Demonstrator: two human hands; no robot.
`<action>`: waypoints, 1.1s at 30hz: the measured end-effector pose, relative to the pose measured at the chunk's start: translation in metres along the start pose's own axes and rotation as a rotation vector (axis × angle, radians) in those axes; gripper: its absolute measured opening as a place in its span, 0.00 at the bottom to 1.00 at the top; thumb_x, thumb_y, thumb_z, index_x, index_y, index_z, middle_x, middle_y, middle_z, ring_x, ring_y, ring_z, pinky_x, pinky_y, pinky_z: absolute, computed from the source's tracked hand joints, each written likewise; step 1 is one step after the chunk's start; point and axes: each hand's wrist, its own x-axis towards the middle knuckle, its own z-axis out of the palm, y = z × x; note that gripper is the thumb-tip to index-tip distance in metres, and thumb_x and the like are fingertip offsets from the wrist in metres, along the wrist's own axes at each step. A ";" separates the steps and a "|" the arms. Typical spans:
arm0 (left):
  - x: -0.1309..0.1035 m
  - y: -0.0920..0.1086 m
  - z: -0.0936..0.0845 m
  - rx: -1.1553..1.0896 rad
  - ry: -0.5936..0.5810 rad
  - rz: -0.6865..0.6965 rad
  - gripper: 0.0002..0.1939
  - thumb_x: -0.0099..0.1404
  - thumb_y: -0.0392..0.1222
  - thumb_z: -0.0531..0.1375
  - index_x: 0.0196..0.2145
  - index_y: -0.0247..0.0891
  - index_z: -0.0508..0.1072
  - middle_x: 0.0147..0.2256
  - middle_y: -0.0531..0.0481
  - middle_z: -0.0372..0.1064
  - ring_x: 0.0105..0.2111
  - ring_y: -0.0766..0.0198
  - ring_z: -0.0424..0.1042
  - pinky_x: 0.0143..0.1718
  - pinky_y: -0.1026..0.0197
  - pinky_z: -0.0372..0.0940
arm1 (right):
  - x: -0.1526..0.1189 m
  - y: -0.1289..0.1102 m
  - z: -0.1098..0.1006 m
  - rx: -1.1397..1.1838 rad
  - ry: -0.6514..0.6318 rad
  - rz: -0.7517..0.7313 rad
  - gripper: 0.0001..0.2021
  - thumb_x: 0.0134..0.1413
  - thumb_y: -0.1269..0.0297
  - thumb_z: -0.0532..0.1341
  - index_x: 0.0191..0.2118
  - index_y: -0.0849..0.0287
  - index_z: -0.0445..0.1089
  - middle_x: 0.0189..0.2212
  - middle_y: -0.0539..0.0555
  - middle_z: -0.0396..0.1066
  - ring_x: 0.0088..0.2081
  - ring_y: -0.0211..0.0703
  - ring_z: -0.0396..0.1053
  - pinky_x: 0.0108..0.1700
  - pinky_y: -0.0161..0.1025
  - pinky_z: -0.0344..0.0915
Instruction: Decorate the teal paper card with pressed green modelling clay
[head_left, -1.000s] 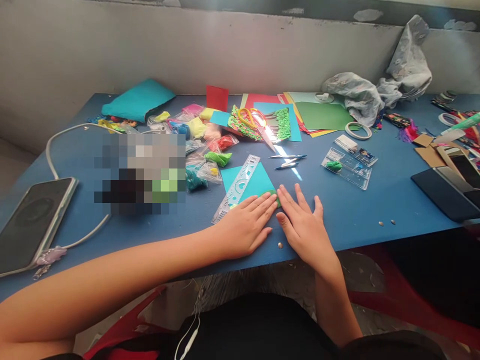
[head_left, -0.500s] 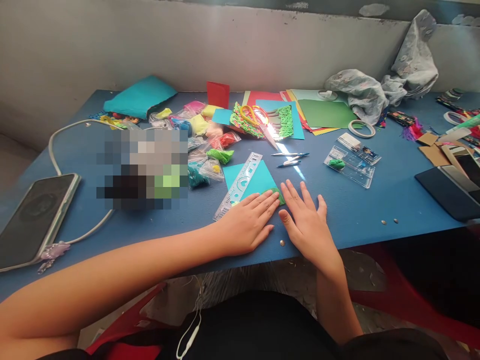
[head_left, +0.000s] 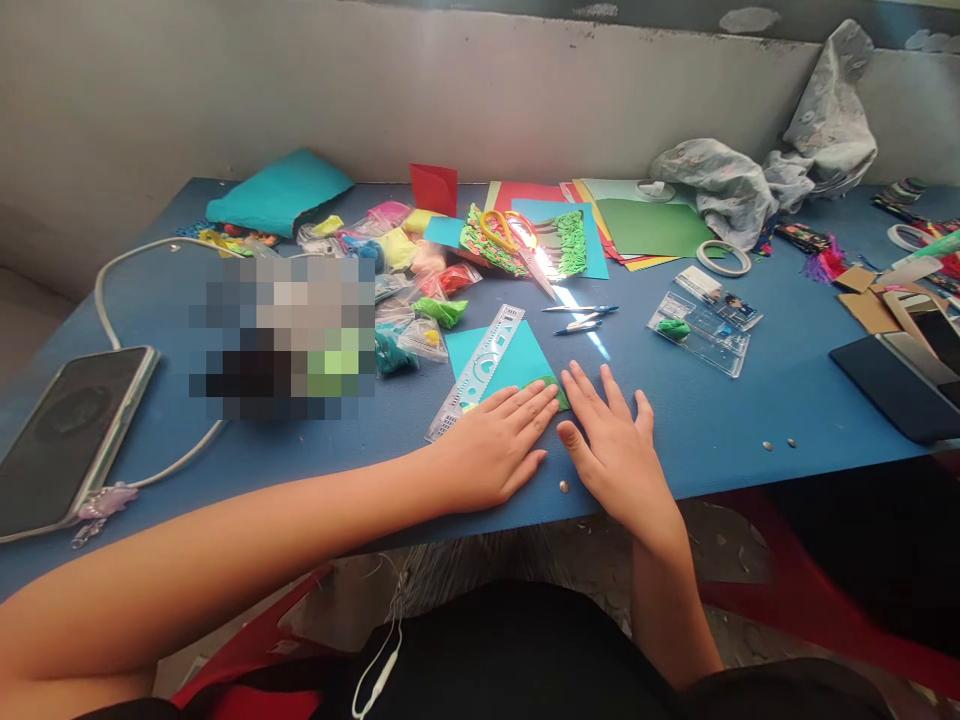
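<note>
My left hand [head_left: 496,447] lies flat with fingers stretched, over the lower part of a turquoise paper sheet [head_left: 529,355]. Its fingertips rest on a flat green piece [head_left: 561,398], perhaps modelling clay, mostly hidden beneath them. A clear stencil ruler [head_left: 480,365] slants across the sheet, its lower end beside that hand. To the right, my right hand [head_left: 616,450] is spread on the blue table [head_left: 720,430], its fingertips close to the green piece, holding nothing. Two pens [head_left: 577,318] lie beyond the hands.
Bags of coloured clay [head_left: 442,310] crowd the back left. Scissors [head_left: 517,245] lie on a decorated piece. Tape [head_left: 723,258], a clear plastic case [head_left: 705,330] and coloured papers [head_left: 660,228] are at right. A phone [head_left: 75,430] with a cable sits at far left.
</note>
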 end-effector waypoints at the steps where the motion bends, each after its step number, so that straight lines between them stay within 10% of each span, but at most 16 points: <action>1: 0.000 0.000 0.000 0.001 0.000 0.000 0.29 0.75 0.46 0.41 0.65 0.24 0.54 0.67 0.35 0.47 0.68 0.51 0.47 0.66 0.50 0.50 | 0.000 0.000 0.000 -0.004 -0.003 0.005 0.32 0.67 0.43 0.36 0.68 0.51 0.52 0.68 0.50 0.49 0.70 0.58 0.40 0.64 0.71 0.41; 33: 0.000 0.000 0.001 -0.051 0.020 -0.025 0.28 0.74 0.46 0.44 0.64 0.25 0.57 0.67 0.32 0.45 0.68 0.45 0.46 0.66 0.43 0.51 | 0.000 0.000 0.004 -0.064 0.045 -0.003 0.34 0.66 0.41 0.38 0.69 0.52 0.50 0.68 0.55 0.49 0.69 0.59 0.43 0.63 0.69 0.46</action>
